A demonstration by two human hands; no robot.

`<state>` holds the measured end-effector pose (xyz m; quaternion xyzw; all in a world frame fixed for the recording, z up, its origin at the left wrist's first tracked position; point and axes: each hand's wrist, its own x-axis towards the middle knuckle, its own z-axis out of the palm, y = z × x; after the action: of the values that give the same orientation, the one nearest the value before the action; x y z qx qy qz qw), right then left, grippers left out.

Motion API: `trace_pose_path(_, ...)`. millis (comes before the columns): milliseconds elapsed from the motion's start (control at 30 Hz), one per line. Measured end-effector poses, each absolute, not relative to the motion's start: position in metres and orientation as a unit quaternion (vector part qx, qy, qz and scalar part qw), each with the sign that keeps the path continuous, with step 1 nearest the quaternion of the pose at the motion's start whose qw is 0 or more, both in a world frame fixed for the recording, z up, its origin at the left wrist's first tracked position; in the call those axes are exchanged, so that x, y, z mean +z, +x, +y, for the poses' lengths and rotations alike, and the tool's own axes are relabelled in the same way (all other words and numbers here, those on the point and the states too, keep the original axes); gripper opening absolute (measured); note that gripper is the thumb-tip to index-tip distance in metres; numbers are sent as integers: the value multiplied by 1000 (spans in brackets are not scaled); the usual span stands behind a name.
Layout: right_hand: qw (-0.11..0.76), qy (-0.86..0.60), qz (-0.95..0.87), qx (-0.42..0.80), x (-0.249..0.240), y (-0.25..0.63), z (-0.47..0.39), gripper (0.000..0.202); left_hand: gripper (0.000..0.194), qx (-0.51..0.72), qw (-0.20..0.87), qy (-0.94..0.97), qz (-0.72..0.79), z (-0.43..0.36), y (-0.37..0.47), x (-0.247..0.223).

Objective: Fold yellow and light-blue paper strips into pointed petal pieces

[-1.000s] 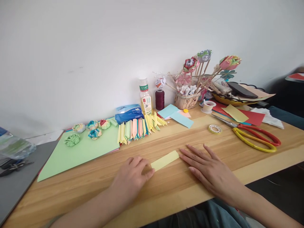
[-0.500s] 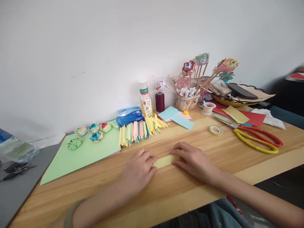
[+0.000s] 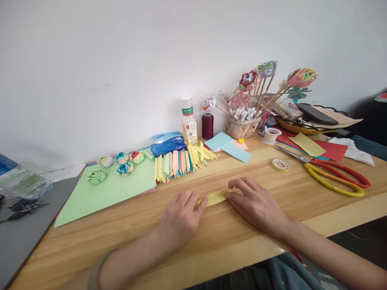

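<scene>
The yellow paper strip [image 3: 217,197] lies on the table [image 3: 145,237], left hand [image 3: 183,213] at its nine-o'clock end, right hand [image 3: 254,203] at its three, fingertips touching it; whether they pinch, I can't tell. Farther off, folded papers [image 3: 175,164] lie at ten, a basket [image 3: 242,129] at one.

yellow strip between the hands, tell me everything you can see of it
The strip is pale yellow, narrow and looks like paper. It lies on the wooden table, its right end slightly farther from the person than its left. The left hand covers its left end and the right hand touches its right, so mainly the middle shows. Any folds under the fingers are hidden.
</scene>
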<state>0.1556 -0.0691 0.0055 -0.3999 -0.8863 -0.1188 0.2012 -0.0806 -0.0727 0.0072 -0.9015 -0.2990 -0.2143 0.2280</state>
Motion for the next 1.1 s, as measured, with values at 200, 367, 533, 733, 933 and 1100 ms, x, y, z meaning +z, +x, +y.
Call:
trace_pose_path(200,199,-393,-896,-48,4,155,-66,27,22,-157,188,-903,-354,-74,-83,9)
trace_pose_path(367,228,-394,-888,60,5,157,-61,25,37,-213,224,-893,-327,-75,-81,10)
trace_pose_path(533,253,-389,-875,140,3,160,-57,23,13,-258,154,-902,-310,-74,-80,6)
trace_pose_path(733,260,-398,-859,192,3,160,-56,25,18,-264,-50,-877,-400,-74,-77,7)
trace_pose_path(933,247,-414,-846,228,9,161,-59,23,10,-250,-161,-835,-463,-80,-72,12)
trace_pose_path(1100,241,-423,-842,232,8,162,-58,24,13,-235,-153,-845,-455,-80,-73,10)
